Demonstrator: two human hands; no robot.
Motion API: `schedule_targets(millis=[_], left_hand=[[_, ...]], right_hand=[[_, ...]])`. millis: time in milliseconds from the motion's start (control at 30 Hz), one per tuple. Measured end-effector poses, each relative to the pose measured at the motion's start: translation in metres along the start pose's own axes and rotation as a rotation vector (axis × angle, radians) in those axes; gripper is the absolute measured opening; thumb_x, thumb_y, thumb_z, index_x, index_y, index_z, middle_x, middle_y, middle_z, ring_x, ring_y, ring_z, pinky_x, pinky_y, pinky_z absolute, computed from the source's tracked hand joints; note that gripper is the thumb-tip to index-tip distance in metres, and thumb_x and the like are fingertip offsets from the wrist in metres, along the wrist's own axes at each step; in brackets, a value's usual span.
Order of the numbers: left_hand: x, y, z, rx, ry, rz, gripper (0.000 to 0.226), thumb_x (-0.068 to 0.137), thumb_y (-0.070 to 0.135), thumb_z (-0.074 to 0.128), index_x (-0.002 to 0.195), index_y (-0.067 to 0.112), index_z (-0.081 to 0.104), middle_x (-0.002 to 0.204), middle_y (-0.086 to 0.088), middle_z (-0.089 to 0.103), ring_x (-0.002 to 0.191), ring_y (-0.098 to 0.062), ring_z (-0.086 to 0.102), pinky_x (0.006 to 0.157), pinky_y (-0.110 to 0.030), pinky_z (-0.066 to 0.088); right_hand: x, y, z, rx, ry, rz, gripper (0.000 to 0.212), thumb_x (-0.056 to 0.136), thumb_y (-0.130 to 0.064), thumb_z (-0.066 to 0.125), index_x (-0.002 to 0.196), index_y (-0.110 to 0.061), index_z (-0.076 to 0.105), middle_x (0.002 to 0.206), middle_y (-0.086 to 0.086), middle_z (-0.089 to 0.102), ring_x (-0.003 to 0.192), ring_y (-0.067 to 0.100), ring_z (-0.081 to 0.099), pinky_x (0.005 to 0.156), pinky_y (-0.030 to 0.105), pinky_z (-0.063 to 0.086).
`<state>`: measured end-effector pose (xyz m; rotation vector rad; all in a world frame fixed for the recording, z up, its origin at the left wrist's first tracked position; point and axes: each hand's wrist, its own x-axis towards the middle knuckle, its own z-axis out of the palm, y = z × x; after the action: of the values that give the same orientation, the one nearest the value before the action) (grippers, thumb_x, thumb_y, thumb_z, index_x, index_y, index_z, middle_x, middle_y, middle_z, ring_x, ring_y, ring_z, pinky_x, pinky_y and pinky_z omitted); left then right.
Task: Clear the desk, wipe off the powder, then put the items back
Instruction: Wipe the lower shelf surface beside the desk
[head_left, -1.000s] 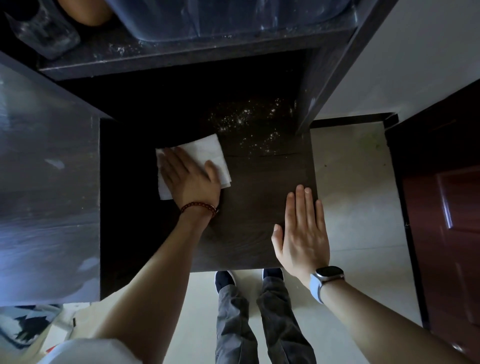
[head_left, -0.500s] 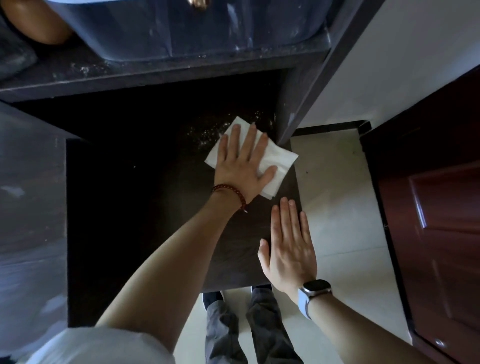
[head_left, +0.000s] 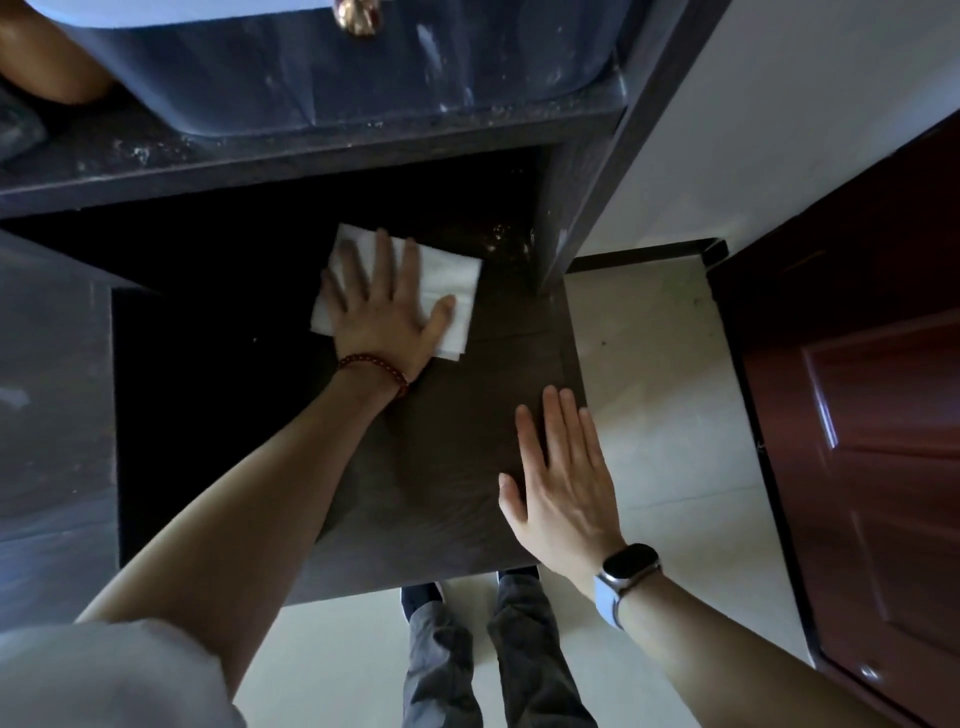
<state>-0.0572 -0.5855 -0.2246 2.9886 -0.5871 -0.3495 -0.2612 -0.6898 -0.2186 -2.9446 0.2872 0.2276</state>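
Note:
A white folded tissue (head_left: 451, 283) lies flat on the dark wooden desk (head_left: 457, 457), under the shelf's shadow. My left hand (head_left: 382, 312), with a red bead bracelet at the wrist, presses flat on the tissue with fingers spread. A faint patch of white powder (head_left: 506, 240) remains at the desk's back right corner, just right of the tissue. My right hand (head_left: 563, 486), a watch on its wrist, rests flat and empty at the desk's right front edge.
A shelf (head_left: 311, 156) above the desk carries a large blue-grey tub (head_left: 363, 67) and scattered powder. A dark upright post (head_left: 576, 208) stands at the desk's right back corner. A grey surface (head_left: 52, 415) lies left, pale floor tiles (head_left: 665, 415) and a red-brown door (head_left: 872, 441) right.
My left hand swept the tissue from the desk's left-middle to the powdered right back corner, then slid it back a little leftward. Most of the powder is gone. My right hand stayed put.

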Motion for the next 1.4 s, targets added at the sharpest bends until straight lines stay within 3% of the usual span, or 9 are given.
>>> schedule_targets(millis=[167,400,667,767,933,1067,1167,1233,1400], left_hand=[[0.014,0.043,0.002,0.091,-0.016,0.249,0.068,0.088,0.059,0.024,0.144,0.029,0.001,0.156,-0.007,-0.003,0.139,-0.041,-0.01,0.109,-0.06,-0.006],[0.039,0.062,0.002,0.088,0.008,0.339,0.06,0.094,0.041,0.022,0.145,0.016,0.002,0.156,-0.008,0.001,0.142,-0.03,-0.005,0.113,-0.051,-0.003],[0.032,-0.012,-0.006,-0.077,0.062,-0.062,0.064,0.093,0.046,0.028,0.144,0.014,0.007,0.155,-0.012,0.004,0.141,-0.035,-0.001,0.113,-0.053,0.004],[0.03,0.007,-0.006,-0.096,0.054,-0.203,0.065,0.093,0.045,0.029,0.145,0.014,0.005,0.155,-0.012,0.002,0.141,-0.038,-0.005,0.113,-0.056,0.001],[0.041,0.08,0.003,-0.031,0.017,0.172,0.059,0.094,0.039,0.025,0.145,0.019,0.004,0.156,-0.007,0.002,0.142,-0.031,-0.006,0.113,-0.05,-0.004],[0.042,0.074,-0.002,-0.103,0.055,0.231,0.053,0.094,0.032,0.033,0.143,0.015,0.02,0.151,-0.019,0.016,0.141,-0.033,0.008,0.114,-0.049,0.003],[0.025,0.072,-0.009,-0.27,0.053,0.308,0.045,0.092,0.023,0.044,0.133,0.005,0.04,0.14,-0.025,0.031,0.13,-0.038,0.03,0.112,-0.047,0.024],[0.005,0.075,-0.006,-0.379,0.013,0.317,0.044,0.091,0.017,0.047,0.132,0.003,0.041,0.142,-0.023,0.034,0.132,-0.035,0.031,0.112,-0.045,0.028],[-0.016,0.07,-0.004,-0.415,-0.002,0.362,0.047,0.094,0.021,0.043,0.138,0.007,0.032,0.15,-0.019,0.023,0.14,-0.029,0.017,0.113,-0.029,0.01]], right_hand=[[0.011,0.013,0.001,0.055,0.081,-0.064,0.055,0.078,-0.041,0.05,0.125,-0.012,0.05,0.13,0.021,0.05,0.123,0.035,0.037,0.109,0.049,0.021],[0.012,0.015,0.003,0.079,0.106,-0.074,0.053,0.078,-0.04,0.051,0.124,-0.013,0.049,0.129,0.02,0.051,0.122,0.034,0.037,0.109,0.048,0.022],[0.011,0.015,0.004,0.086,0.122,-0.078,0.051,0.079,-0.038,0.049,0.124,-0.013,0.049,0.13,0.021,0.051,0.123,0.034,0.035,0.11,0.048,0.021],[0.011,0.014,0.003,0.111,0.132,-0.069,0.051,0.079,-0.037,0.051,0.123,-0.012,0.051,0.13,0.02,0.051,0.124,0.034,0.036,0.11,0.049,0.023],[0.012,0.015,0.003,0.172,0.148,-0.05,0.049,0.077,-0.033,0.054,0.122,-0.013,0.051,0.129,0.019,0.051,0.123,0.033,0.037,0.11,0.047,0.024],[0.012,0.015,0.004,0.163,0.152,-0.053,0.049,0.077,-0.032,0.053,0.122,-0.012,0.052,0.129,0.019,0.051,0.123,0.034,0.038,0.11,0.048,0.025],[0.011,0.015,0.004,0.157,0.153,-0.053,0.049,0.077,-0.032,0.054,0.122,-0.012,0.053,0.128,0.02,0.051,0.123,0.034,0.038,0.11,0.048,0.025],[0.011,0.015,0.004,0.154,0.146,-0.053,0.048,0.077,-0.032,0.053,0.121,-0.012,0.053,0.128,0.02,0.052,0.123,0.034,0.038,0.109,0.048,0.026],[0.011,0.014,0.004,0.145,0.153,-0.056,0.048,0.078,-0.033,0.051,0.121,-0.011,0.053,0.126,0.02,0.053,0.123,0.034,0.038,0.11,0.046,0.021]])
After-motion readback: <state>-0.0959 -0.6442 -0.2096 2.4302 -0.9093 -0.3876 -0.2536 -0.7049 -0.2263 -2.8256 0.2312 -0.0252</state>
